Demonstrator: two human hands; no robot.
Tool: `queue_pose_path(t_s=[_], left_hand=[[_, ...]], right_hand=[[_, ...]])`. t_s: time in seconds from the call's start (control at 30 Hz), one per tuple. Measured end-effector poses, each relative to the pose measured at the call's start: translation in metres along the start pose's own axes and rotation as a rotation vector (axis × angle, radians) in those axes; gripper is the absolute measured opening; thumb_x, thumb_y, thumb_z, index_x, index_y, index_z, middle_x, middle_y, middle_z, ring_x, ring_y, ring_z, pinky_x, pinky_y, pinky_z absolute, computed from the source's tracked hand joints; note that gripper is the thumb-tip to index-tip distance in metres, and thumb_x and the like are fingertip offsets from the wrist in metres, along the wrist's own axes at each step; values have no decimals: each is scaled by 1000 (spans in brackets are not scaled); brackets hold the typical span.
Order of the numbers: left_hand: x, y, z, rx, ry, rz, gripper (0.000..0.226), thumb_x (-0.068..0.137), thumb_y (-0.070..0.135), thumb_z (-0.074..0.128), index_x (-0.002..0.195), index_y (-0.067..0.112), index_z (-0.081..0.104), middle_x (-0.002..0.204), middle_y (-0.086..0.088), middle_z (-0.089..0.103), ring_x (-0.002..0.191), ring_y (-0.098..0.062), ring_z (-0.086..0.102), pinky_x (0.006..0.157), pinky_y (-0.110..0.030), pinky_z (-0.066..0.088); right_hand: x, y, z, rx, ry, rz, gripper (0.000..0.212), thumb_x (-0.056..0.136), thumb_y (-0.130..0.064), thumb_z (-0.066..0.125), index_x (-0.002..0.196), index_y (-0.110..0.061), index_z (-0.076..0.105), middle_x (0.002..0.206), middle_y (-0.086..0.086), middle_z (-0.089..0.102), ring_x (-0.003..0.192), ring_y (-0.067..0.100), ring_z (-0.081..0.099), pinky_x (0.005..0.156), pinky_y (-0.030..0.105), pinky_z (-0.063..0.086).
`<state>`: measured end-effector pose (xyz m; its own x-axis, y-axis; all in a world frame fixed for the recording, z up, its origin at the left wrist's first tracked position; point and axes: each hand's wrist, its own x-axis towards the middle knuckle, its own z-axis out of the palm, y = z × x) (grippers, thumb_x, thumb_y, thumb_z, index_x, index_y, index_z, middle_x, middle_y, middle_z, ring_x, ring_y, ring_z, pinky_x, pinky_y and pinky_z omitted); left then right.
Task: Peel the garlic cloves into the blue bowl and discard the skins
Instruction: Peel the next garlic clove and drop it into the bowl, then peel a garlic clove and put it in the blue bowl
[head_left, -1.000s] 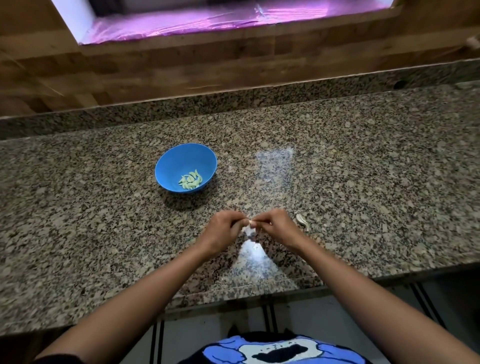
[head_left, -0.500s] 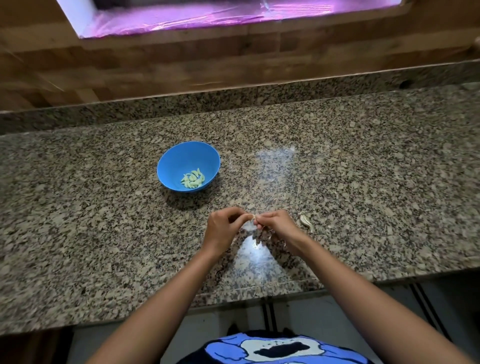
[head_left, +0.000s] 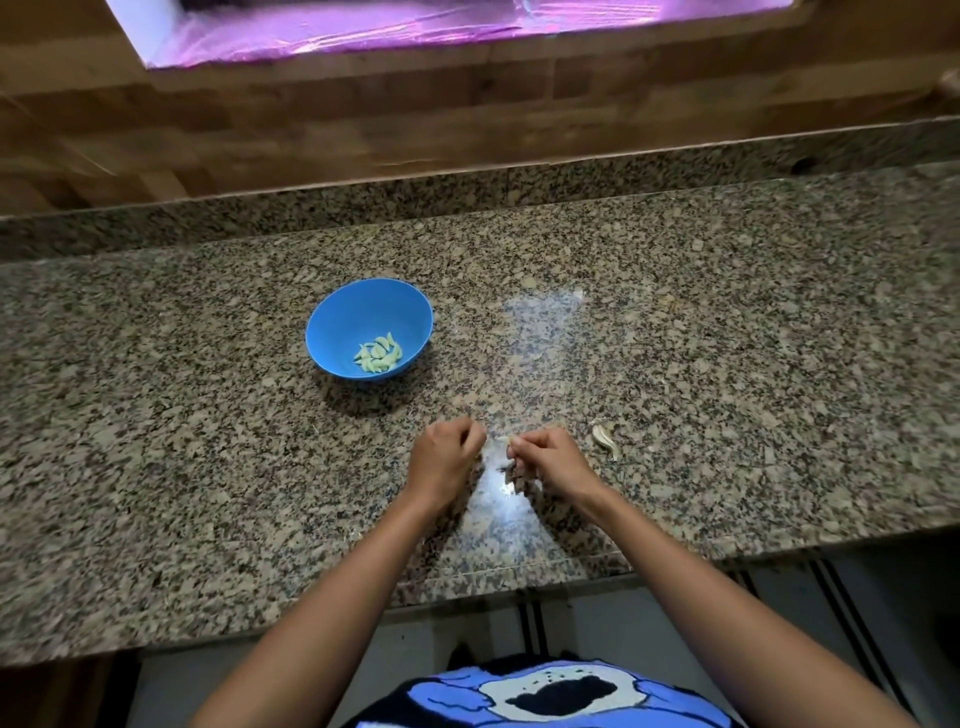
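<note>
On the speckled surface (head_left: 727, 364), the blue bowl (head_left: 358, 312) is set beyond the left hand (head_left: 444, 460), which is curled; what it holds cannot be told. A garlic clove (head_left: 503, 440) is pinched in the right hand (head_left: 550, 460). It should be peeled gently, bit by bit.

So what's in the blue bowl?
A small pile of peeled cloves lies at the bottom of the bowl. The rest of its inside is bare blue. Anything beneath the pile is covered.
</note>
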<state>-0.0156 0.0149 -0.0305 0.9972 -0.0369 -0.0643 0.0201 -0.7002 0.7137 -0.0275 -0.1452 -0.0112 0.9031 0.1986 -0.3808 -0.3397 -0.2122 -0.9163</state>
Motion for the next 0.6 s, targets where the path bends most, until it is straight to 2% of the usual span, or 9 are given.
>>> queue_pose_path(t_s=[0.07,0.13,0.17,0.23,0.33,0.43,0.5,0.6], left_hand=[[-11,-8,4,21,-47,-28,42,97,36,48,63,12,57,54,2,51,45,-11,40,46,-20,32],[-17,-5,2,-146,10,-77,36,93,40,53,78,12,69,67,1,65,53,-13,56,50,-24,44],[-18,1,0,-277,25,-101,27,91,35,58,88,12,72,77,2,69,59,-8,62,53,-19,47],[-17,12,-2,-486,-52,-121,16,86,17,67,98,7,72,89,-1,72,69,-4,67,61,-15,51],[-17,18,-4,-650,-126,-168,14,79,1,70,93,2,72,85,-8,72,74,-14,67,67,-21,54],[-16,22,-7,-887,-100,-323,20,76,-3,70,93,8,71,83,-4,73,75,-17,67,72,-27,57],[-16,25,-7,-1022,-103,-397,27,73,-3,71,97,9,70,84,-4,74,76,-18,67,74,-28,58],[-18,25,-5,-1098,-103,-455,31,70,0,71,99,6,69,91,-12,73,82,-24,67,76,-30,58]], right_hand=[[-1,3,-2,48,-57,13,28,97,-15,46,72,-10,58,57,-5,53,42,1,44,44,12,36],[-2,8,-1,52,-91,28,29,98,-18,43,74,-10,57,61,-2,51,47,6,43,47,15,36],[-3,11,0,39,-97,27,30,98,-20,43,73,-10,57,62,0,51,49,8,43,48,17,36],[-3,12,0,-4,-105,10,31,98,-22,44,73,-11,58,63,1,51,52,11,42,51,21,36],[-2,7,2,56,-121,46,31,98,-20,44,71,-11,57,62,1,49,50,10,43,48,21,34],[-2,1,1,301,-136,207,33,98,-19,39,69,-12,53,59,-1,47,47,7,42,44,20,29],[-3,-2,-1,454,-172,285,33,98,-20,38,69,-12,51,59,-3,49,50,8,43,43,17,32],[-6,-2,-4,453,-167,301,29,96,-22,44,76,-9,60,63,-1,56,52,9,48,43,17,36]])
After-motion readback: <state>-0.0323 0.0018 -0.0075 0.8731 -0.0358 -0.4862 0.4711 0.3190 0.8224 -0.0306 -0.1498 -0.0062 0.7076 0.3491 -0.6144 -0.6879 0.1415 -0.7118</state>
